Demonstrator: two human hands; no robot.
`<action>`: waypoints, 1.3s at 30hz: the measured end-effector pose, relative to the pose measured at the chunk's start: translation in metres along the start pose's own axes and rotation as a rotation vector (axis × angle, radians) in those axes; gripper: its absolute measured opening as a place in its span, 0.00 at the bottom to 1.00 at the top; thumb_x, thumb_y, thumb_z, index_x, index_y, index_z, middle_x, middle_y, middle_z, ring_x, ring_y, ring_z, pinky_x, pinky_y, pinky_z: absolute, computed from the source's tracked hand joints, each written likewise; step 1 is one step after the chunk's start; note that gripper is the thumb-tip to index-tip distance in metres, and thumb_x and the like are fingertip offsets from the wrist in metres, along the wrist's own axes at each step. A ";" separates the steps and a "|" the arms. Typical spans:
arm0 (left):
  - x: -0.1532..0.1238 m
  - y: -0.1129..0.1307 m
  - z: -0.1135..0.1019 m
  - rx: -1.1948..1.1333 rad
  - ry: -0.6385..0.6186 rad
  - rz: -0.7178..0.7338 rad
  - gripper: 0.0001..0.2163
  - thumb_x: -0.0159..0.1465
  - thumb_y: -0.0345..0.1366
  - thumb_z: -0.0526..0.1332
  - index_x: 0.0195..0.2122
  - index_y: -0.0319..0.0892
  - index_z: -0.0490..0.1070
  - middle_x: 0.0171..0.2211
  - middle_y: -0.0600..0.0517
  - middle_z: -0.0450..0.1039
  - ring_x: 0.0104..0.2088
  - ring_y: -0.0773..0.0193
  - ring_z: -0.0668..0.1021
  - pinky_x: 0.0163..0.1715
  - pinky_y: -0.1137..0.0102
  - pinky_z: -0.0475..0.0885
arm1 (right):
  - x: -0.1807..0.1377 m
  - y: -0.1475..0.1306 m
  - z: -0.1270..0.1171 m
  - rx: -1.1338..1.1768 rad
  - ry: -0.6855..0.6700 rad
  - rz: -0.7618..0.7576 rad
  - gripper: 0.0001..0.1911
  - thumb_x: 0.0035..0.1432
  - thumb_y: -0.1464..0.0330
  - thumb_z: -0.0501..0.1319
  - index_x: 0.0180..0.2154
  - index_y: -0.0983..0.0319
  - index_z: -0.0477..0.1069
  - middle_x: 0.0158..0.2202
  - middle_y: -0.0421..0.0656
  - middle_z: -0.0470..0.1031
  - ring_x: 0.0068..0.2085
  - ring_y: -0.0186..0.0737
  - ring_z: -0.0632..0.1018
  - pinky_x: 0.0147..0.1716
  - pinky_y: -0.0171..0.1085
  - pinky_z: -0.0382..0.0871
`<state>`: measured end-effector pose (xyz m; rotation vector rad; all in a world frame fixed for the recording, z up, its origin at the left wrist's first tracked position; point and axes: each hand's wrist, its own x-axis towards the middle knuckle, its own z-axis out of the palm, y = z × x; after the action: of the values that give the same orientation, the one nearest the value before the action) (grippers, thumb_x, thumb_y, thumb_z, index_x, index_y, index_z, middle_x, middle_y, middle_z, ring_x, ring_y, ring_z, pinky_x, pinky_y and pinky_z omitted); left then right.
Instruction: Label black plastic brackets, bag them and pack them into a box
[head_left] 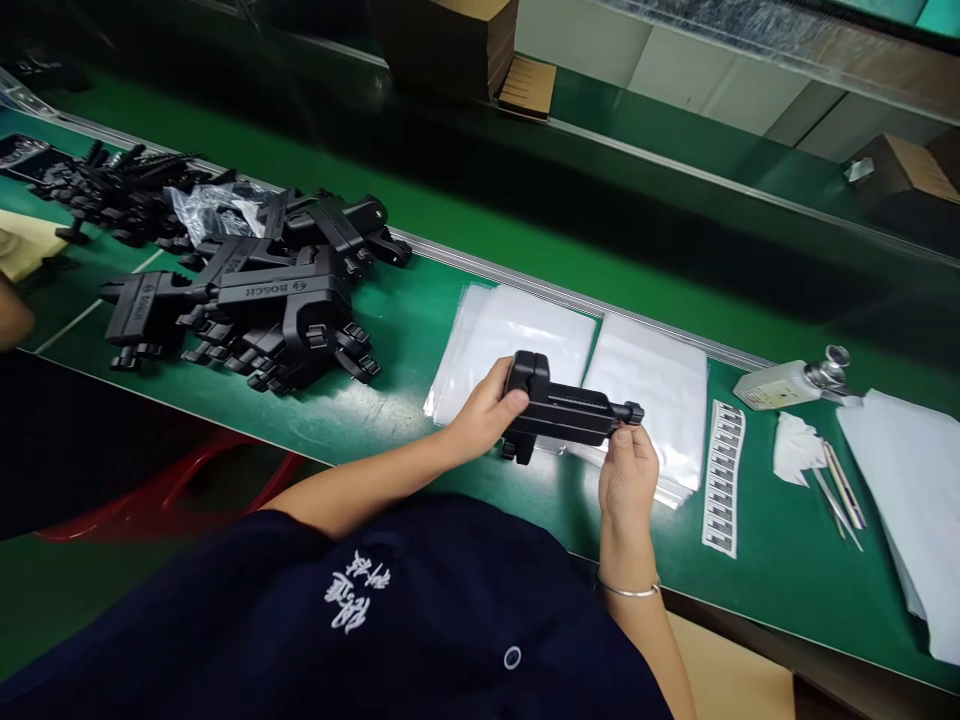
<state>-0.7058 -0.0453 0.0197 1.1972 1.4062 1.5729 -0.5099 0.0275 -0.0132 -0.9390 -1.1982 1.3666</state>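
Best to brace the wide end of the black holder [570, 412] firmly in the left hand [484, 415], thumb over the top, so as to leave the slim end free. Closed around that wide end now. With the right hand [628, 475], pinch lightly and avoid bending the slim end; narrow at present, thumb and fingertips drawn together at the knob [634, 411], exact contact too small to make out. Hold the piece level, in front of the body and above the flat plastic bags [525, 322], and avoid creasing these. Watch the knob closely for good aim.

Now to count. In the hands: one holder. To the left on the table [409, 405]: one heap of similar holders [262, 290], too overlapped for a sure number; one crumpled clear bag [212, 212] at the far side of it; one tangle of smaller black parts [135, 190] farther left. Beneath the held piece: two stacks of the flat bags, side by side. To the right: one strip of labels [724, 480], one bottle [780, 387], one crumpled tissue [795, 448], a few thin tools [846, 485], too close together to number surely, and one pile of white sheets [911, 480].
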 end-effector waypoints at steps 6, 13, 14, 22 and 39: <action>0.004 -0.002 0.002 -0.192 0.089 -0.139 0.27 0.62 0.60 0.55 0.47 0.40 0.69 0.42 0.48 0.73 0.45 0.57 0.73 0.47 0.65 0.67 | -0.003 -0.006 0.001 -0.151 -0.008 -0.038 0.16 0.54 0.54 0.65 0.37 0.60 0.74 0.36 0.41 0.75 0.42 0.40 0.74 0.48 0.42 0.67; 0.025 -0.016 0.002 -0.619 0.313 -0.536 0.20 0.58 0.55 0.61 0.36 0.41 0.72 0.29 0.51 0.76 0.35 0.59 0.78 0.37 0.66 0.72 | -0.023 -0.020 0.013 -0.205 -0.128 -0.187 0.20 0.61 0.55 0.59 0.52 0.56 0.71 0.51 0.47 0.73 0.54 0.46 0.72 0.56 0.50 0.63; 0.030 -0.018 0.000 -0.670 0.355 -0.585 0.19 0.59 0.54 0.60 0.35 0.41 0.72 0.27 0.52 0.75 0.32 0.59 0.78 0.36 0.66 0.73 | -0.029 -0.021 0.015 -0.279 -0.187 -0.253 0.20 0.63 0.57 0.57 0.54 0.54 0.70 0.53 0.47 0.71 0.56 0.47 0.71 0.59 0.52 0.60; 0.039 -0.005 -0.005 -0.814 0.284 -0.673 0.19 0.63 0.53 0.55 0.34 0.41 0.73 0.21 0.51 0.73 0.24 0.59 0.75 0.31 0.62 0.73 | -0.052 -0.003 0.026 -0.788 -0.472 -0.719 0.23 0.61 0.64 0.61 0.56 0.42 0.67 0.55 0.40 0.72 0.59 0.50 0.67 0.65 0.58 0.39; 0.012 0.024 0.009 -0.469 -0.462 -0.230 0.39 0.56 0.40 0.66 0.67 0.47 0.51 0.61 0.43 0.63 0.61 0.50 0.66 0.56 0.59 0.63 | -0.011 -0.004 0.010 0.241 0.008 0.325 0.17 0.53 0.52 0.63 0.38 0.57 0.72 0.35 0.40 0.78 0.34 0.39 0.78 0.39 0.43 0.77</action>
<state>-0.6991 -0.0353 0.0452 0.9870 0.7877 1.2644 -0.5175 0.0147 -0.0082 -0.9923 -0.8738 1.7199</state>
